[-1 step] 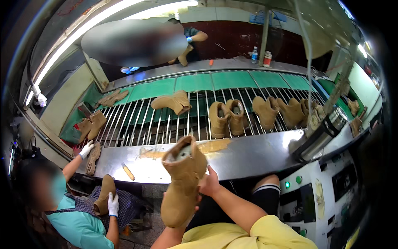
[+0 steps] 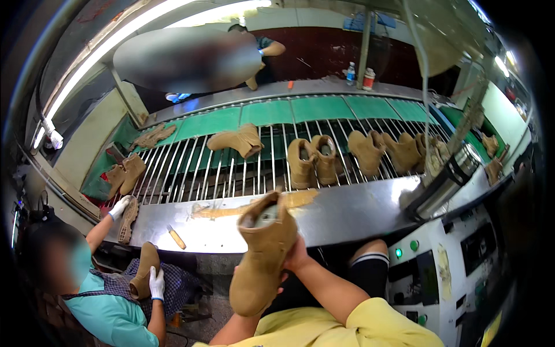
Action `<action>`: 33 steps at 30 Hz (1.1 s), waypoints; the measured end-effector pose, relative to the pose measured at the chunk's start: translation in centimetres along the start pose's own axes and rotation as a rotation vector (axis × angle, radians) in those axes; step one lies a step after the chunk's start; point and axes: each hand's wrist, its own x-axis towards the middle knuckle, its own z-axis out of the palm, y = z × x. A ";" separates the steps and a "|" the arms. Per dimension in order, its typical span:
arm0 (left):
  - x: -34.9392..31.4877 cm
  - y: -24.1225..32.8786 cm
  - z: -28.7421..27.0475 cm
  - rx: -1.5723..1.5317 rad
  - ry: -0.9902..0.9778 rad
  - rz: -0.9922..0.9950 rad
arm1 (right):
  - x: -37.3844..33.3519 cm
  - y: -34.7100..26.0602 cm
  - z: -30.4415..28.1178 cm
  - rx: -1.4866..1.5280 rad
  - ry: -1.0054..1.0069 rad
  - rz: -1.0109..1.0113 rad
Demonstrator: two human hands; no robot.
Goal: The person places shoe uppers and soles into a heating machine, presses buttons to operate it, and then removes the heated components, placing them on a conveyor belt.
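Note:
A tan ankle boot (image 2: 263,254) is held up in front of me, its opening toward the bench and its toe pointing down toward me. My right hand (image 2: 297,254) grips it at the heel side, fingers partly hidden behind it. Below and behind the boot, my left hand (image 2: 281,281) supports the sole end; only some fingers show past its edge. Beyond the bench edge, a pair of similar boots (image 2: 312,162) stands on the metal bars, and another boot (image 2: 237,140) lies on its side left of them.
A steel ledge (image 2: 358,217) runs before the bar rack, with a wooden-handled knife (image 2: 176,237) on it. More boots (image 2: 399,151) stand at right, near a steel flask (image 2: 448,179). At left, a gloved co-worker (image 2: 115,306) holds a boot (image 2: 144,272). A control box (image 2: 428,283) stands right.
The boot in my hands has shifted a little to the right and turned slightly, both hands moving with it. The whole view has also shifted slightly.

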 end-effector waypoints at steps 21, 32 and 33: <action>15.5 -11.7 -1.9 1.244 0.347 -0.250 | -24.1 -12.3 -19.5 0.583 -0.215 0.214; 23.1 -17.5 0.3 1.250 0.019 -0.451 | -28.5 -13.2 -16.4 0.565 -0.237 -0.042; 23.5 -18.0 -0.3 1.128 0.000 -0.431 | -29.2 -13.7 -15.6 0.723 -0.330 -0.022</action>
